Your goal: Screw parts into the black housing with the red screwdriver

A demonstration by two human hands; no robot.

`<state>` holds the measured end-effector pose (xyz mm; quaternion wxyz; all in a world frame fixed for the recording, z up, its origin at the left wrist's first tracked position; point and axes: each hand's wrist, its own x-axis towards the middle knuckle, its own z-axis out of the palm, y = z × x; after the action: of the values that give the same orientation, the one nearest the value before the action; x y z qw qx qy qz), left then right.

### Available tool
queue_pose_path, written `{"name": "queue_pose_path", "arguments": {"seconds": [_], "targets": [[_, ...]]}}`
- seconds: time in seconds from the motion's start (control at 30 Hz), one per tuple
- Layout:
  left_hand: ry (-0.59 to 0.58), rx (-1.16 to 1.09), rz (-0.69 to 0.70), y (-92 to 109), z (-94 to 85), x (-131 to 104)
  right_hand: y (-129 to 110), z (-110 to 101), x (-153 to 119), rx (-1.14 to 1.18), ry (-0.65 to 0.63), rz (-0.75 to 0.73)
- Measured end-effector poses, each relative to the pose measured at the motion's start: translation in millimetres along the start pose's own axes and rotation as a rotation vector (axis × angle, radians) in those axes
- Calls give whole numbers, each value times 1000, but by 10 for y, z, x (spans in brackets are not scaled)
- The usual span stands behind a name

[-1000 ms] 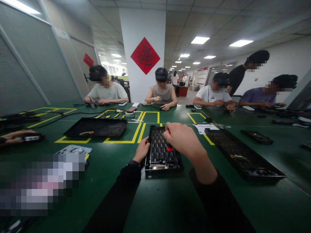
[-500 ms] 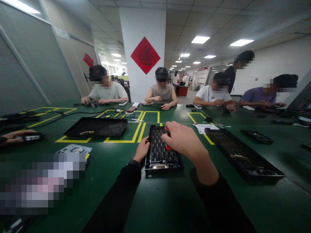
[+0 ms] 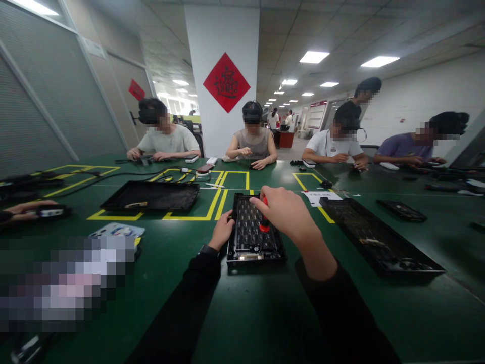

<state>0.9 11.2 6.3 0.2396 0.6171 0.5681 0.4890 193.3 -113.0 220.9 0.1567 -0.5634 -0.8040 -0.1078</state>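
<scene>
Directly in front of me a black rectangular case (image 3: pixel 246 230) lies on the green table, its inside showing rows of dark oval shapes and a pale strip at the near end. My left hand (image 3: pixel 222 231) grips its left edge, with the thumb along the rim. Above the case's right side, my right hand (image 3: pixel 284 208) is closed around a red-and-black screwdriver (image 3: pixel 264 227), held upright. A thin dark shaft seems to run down toward the near right part of the case; its tip is too small to make out.
Black trays lie to the left (image 3: pixel 151 196) and right (image 3: pixel 379 242), with a smaller black part (image 3: pixel 401 210) beyond. A paper sheet (image 3: pixel 320 197) is near the right tray. A phone-like object (image 3: pixel 117 230) and another person's hand (image 3: pixel 26 211) are at left. Several people sit opposite.
My right hand has turned slightly, and more of the screwdriver's red handle shows. My left hand stays on the case. The standing person at the back has shifted left.
</scene>
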Motion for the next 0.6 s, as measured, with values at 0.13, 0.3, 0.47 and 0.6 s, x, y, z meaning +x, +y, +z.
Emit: {"name": "queue_pose_path", "arguments": {"seconds": [0.13,0.3,0.47,0.6], "targets": [[8,-3,-17,-18,8,6,16,-3,-6,6,-13,-12],[3,15,5,-20,7,6,21,-31,-33,27,-20,-50],[0,26,7,-7,0,3,26,-15,-3,8,-19,8],[4,25,1,-14,-1,6,20,-19,-19,-3,-5,-37]]}}
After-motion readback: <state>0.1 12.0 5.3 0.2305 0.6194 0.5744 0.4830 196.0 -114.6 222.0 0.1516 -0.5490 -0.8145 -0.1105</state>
